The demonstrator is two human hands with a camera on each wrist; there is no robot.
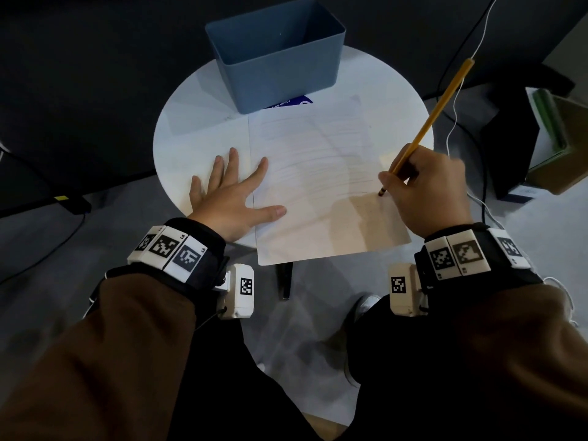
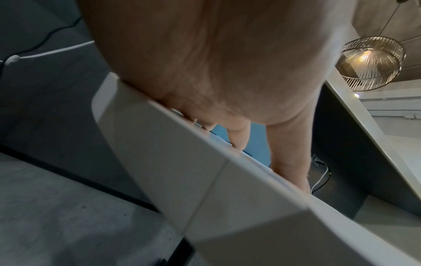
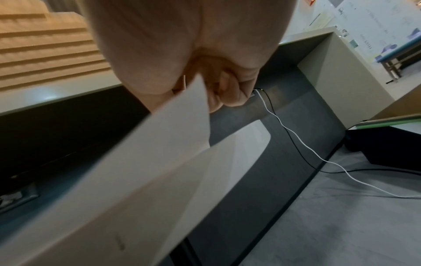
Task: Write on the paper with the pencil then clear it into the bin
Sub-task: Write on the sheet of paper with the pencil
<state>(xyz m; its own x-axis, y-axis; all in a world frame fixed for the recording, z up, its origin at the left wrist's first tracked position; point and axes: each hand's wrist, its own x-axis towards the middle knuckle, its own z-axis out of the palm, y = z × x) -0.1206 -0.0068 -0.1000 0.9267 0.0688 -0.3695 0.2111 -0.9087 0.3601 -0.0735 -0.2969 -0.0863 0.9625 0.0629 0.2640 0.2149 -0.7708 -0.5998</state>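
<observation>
Two hands are at work on a round white table (image 1: 191, 100), seen from your head looking down. Your left hand (image 1: 229, 192) lies flat with fingers straight and spread, pressing the left edge of the paper (image 1: 311, 186); thumb and forefinger rest on the sheet, the other fingers on the bare table beside it. Your right hand (image 1: 426, 186) sits at the paper's right edge, fingers curled round a yellow pencil (image 1: 436, 113). The pencil tip touches the paper just left of that hand, and the shaft slants up and away to the right. Faint pencil lines run across the sheet. The paper lies between your hands, its near edge hanging over the table rim towards you. A blue bin (image 1: 276, 52) stands upright at the far side of the table, just beyond the paper's far edge and well apart from both hands. From your left wrist, the palm (image 2: 205, 63) bears on the table rim with fingers reaching forward. From your right wrist, the paper (image 3: 159, 144) shows blurred beneath curled fingers (image 3: 230, 97). Black and white cables (image 1: 455, 100) trail on the floor to the right.
</observation>
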